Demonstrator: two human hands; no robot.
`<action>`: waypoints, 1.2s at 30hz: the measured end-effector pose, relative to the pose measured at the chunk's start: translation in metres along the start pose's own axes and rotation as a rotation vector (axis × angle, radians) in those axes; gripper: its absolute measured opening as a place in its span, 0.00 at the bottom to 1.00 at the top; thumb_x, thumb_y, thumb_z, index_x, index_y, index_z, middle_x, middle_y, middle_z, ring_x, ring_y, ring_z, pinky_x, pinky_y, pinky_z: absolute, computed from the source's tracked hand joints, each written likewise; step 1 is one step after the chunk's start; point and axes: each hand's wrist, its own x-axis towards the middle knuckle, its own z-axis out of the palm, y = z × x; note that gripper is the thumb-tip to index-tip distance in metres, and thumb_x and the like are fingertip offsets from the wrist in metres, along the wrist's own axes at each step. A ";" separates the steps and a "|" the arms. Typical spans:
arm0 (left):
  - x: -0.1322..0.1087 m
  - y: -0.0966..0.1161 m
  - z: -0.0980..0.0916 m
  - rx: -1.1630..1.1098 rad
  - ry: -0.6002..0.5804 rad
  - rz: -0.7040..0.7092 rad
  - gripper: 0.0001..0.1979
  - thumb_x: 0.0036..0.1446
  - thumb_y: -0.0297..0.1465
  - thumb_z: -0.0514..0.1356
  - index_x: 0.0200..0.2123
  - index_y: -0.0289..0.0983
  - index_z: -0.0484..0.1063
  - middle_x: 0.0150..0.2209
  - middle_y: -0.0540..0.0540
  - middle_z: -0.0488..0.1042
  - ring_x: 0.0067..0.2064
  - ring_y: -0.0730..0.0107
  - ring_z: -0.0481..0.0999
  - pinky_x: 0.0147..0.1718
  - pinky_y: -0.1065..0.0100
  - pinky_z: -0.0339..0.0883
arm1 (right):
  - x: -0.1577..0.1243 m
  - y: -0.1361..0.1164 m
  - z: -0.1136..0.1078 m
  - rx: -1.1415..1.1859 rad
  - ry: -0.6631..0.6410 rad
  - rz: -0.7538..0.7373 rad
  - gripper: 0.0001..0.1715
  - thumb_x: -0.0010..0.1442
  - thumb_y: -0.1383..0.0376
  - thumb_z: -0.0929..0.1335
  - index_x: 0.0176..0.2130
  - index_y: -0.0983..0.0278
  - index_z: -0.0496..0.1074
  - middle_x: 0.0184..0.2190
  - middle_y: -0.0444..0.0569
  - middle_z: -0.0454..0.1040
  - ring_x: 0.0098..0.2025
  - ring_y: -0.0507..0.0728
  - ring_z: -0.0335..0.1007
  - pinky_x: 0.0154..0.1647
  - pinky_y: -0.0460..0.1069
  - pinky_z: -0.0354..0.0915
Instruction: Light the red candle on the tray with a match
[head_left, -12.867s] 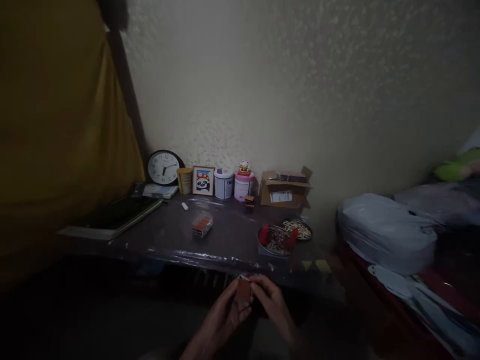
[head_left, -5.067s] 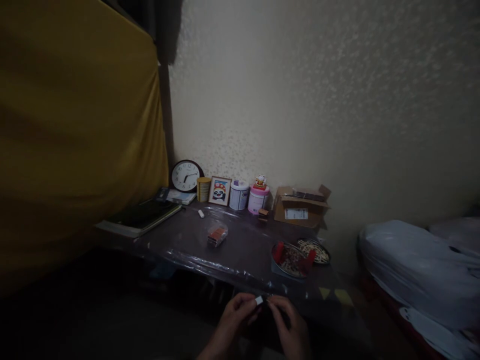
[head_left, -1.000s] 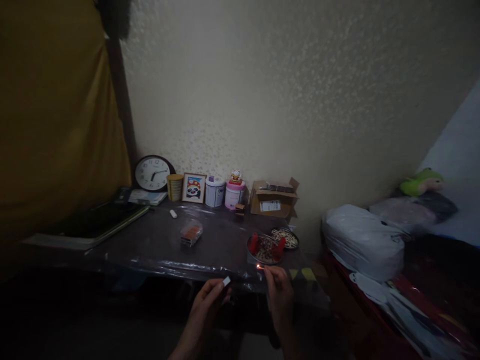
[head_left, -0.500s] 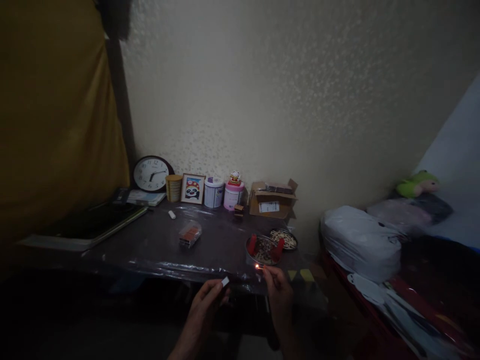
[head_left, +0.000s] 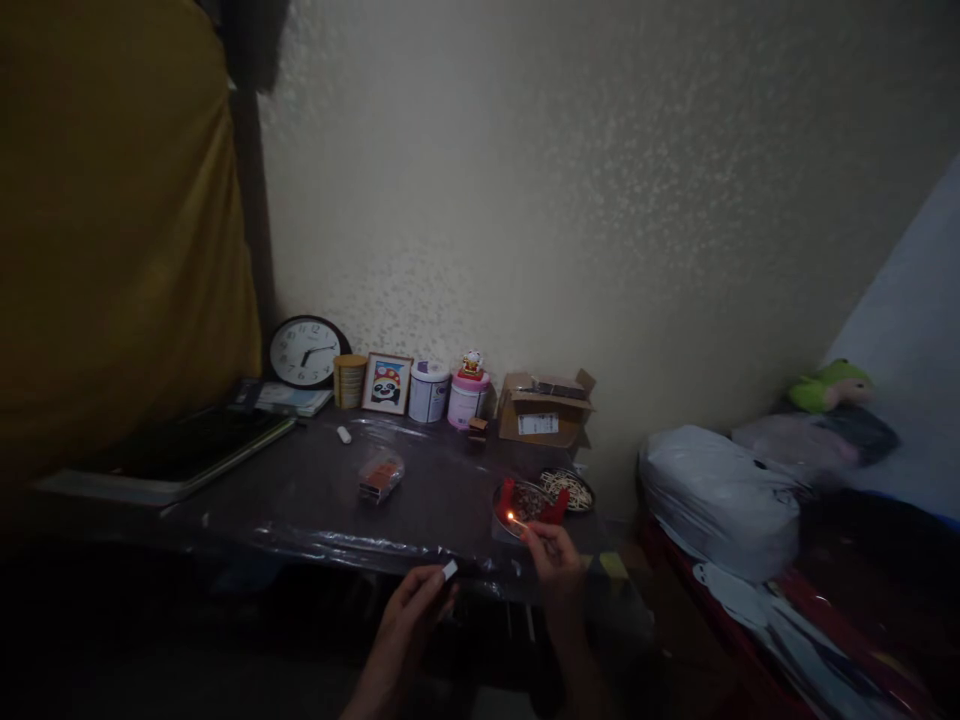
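Note:
My right hand (head_left: 553, 555) pinches a thin burning match (head_left: 519, 522), its small flame at the left end. The flame is in front of a round bowl (head_left: 496, 510) with red pieces (head_left: 556, 506) at its sides and burnt-looking bits inside. Behind it stands a dark dish holding many pale matchsticks (head_left: 568, 488). Lower and to the left, my left hand (head_left: 415, 600) is closed round a small box with a white end (head_left: 450, 570), which looks like a matchbox; most of it is hidden by the fingers.
On the dark plastic-covered table (head_left: 300, 490) lie a wrapped pack of boxes (head_left: 381, 476) and a small white object (head_left: 343, 435). Along the wall stand a clock (head_left: 305, 352), a panda picture (head_left: 387, 384), two tubs (head_left: 429, 392) and an open cardboard box (head_left: 544, 410). Bags (head_left: 720, 500) are at right.
My right hand has lifted slightly, bringing the burning match up to the near left edge of the bowl. The left hand has barely moved. The view has tilted a little.

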 end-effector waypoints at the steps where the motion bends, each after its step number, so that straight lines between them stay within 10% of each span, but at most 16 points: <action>1: -0.001 0.001 0.000 0.003 0.004 -0.003 0.12 0.40 0.38 0.68 0.27 0.36 0.75 0.27 0.50 0.76 0.35 0.71 0.73 0.39 0.71 0.64 | 0.002 0.000 0.001 0.015 -0.001 -0.006 0.12 0.42 0.59 0.72 0.27 0.64 0.72 0.25 0.46 0.77 0.30 0.56 0.74 0.33 0.49 0.69; 36: -0.007 0.008 0.004 0.055 0.006 -0.022 0.11 0.42 0.40 0.65 0.28 0.39 0.76 0.32 0.47 0.76 0.41 0.62 0.73 0.45 0.64 0.64 | 0.054 0.031 0.035 -0.151 0.096 -0.307 0.16 0.51 0.54 0.67 0.29 0.65 0.73 0.27 0.48 0.75 0.29 0.54 0.70 0.32 0.49 0.66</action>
